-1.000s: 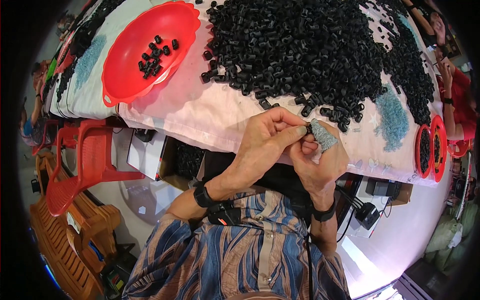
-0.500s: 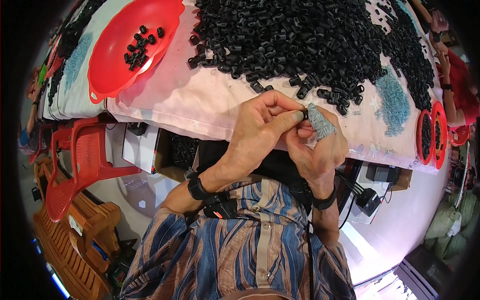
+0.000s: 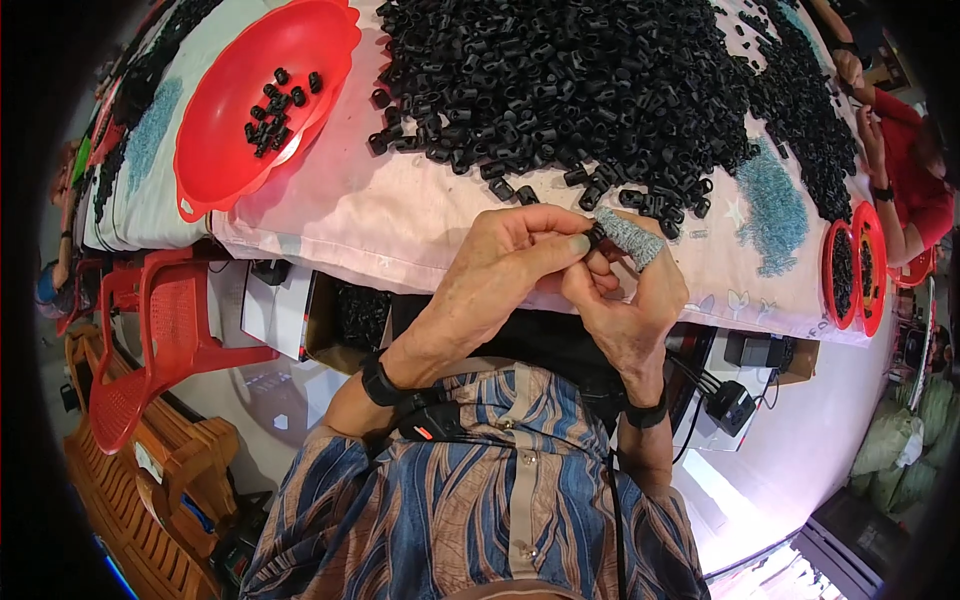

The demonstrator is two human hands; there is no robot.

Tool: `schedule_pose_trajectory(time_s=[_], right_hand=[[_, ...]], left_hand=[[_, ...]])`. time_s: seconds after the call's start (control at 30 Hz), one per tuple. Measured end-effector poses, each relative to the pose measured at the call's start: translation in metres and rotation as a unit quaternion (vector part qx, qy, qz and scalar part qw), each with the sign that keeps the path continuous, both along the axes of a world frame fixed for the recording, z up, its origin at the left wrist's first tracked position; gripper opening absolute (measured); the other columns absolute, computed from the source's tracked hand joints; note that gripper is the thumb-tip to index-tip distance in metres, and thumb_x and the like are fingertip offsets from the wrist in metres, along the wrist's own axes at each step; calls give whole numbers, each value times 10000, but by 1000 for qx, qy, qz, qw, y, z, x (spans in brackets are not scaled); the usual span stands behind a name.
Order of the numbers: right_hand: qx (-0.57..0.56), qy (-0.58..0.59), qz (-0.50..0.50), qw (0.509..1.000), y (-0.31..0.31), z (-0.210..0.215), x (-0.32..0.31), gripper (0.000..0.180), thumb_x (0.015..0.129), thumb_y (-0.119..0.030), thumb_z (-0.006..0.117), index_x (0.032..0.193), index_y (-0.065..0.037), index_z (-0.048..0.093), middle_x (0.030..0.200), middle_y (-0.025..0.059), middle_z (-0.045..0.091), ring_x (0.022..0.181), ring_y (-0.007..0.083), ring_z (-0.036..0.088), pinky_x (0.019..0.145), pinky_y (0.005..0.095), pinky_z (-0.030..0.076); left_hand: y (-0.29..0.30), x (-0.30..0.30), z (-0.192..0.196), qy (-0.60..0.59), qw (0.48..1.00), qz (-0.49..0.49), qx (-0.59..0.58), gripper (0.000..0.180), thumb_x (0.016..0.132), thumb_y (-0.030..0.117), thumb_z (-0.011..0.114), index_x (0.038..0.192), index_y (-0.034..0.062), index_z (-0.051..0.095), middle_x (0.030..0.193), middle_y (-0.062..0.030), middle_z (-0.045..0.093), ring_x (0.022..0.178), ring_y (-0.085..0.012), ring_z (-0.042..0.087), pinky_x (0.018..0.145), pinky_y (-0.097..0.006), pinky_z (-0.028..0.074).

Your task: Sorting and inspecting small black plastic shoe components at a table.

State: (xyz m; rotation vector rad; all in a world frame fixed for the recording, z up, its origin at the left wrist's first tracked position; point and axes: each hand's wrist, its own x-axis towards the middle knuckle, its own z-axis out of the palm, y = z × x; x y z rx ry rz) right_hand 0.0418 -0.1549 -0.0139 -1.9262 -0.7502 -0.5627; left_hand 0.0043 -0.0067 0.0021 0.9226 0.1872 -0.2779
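My left hand (image 3: 490,265) pinches a small black plastic part (image 3: 597,236) between thumb and fingers, above the near edge of the table. On its other side my right hand (image 3: 632,305) is closed against the same part, its fingers curled. A grey knitted finger cover (image 3: 630,240) sits on the right index finger, which bends over the part. Just beyond both hands spreads a large heap of small hollow black plastic pieces (image 3: 560,85). The fingertips hide most of the held part.
A red scalloped bowl (image 3: 215,135) with several black parts stands at the left on the pink cloth (image 3: 330,215). Bluish-grey small pieces (image 3: 772,215) lie in a patch at right, near two red dishes (image 3: 868,270). A red chair (image 3: 150,340) is at left; another person's arm (image 3: 875,150) shows at far right.
The view has shifted slightly. My right index finger with its knitted cover has swung down to lie along the black part. Both hands stay together at the same place.
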Motion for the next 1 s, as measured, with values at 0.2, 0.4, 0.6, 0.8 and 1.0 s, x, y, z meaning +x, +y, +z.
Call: schedule_pose_trajectory(time_s=[0.2, 0.4, 0.6, 0.8, 1.0], right_hand=[[-49, -46, -6, 998, -6, -3, -2, 292, 660, 43, 740, 920, 55, 607, 892, 126, 639, 646, 221, 641, 533, 301, 523], [-125, -71, 8, 990, -9, 2, 2, 293, 651, 38, 746, 900, 63, 593, 912, 142, 640, 647, 229, 645, 523, 303, 530], [-75, -42, -15, 996, -3, 0, 1, 306, 672, 35, 744, 941, 51, 600, 897, 107, 627, 644, 195, 621, 541, 281, 521], [-19, 64, -15, 998, -6, 3, -6, 345, 677, 23, 748, 999, 33, 627, 915, 96, 619, 686, 179, 609, 623, 273, 519], [-29, 63, -13, 997, -11, 5, -7, 360, 695, 29, 746, 1036, 34, 634, 944, 101, 622, 748, 176, 627, 651, 275, 515]], left_hand=[[1, -1, -1, -11, 1000, -4, 23, 190, 951, 78, 572, 1089, -46, 617, 950, -113, 692, 847, -175, 686, 785, -299, 582], [-1, 2, -1, -1, 999, -4, 38, 175, 955, 74, 569, 1077, -42, 617, 935, -104, 690, 814, -149, 683, 738, -261, 580], [-4, 1, -1, -33, 999, 23, 33, 198, 952, 71, 579, 1110, -47, 604, 956, -118, 695, 844, -158, 684, 770, -279, 578], [-4, 0, -2, -37, 998, 3, 43, 206, 949, 64, 579, 1129, -36, 589, 968, -130, 698, 880, -180, 685, 806, -300, 569], [-7, -1, 0, -9, 1000, 7, 26, 192, 945, 59, 583, 1118, -24, 570, 970, -139, 698, 883, -189, 688, 810, -308, 568]])
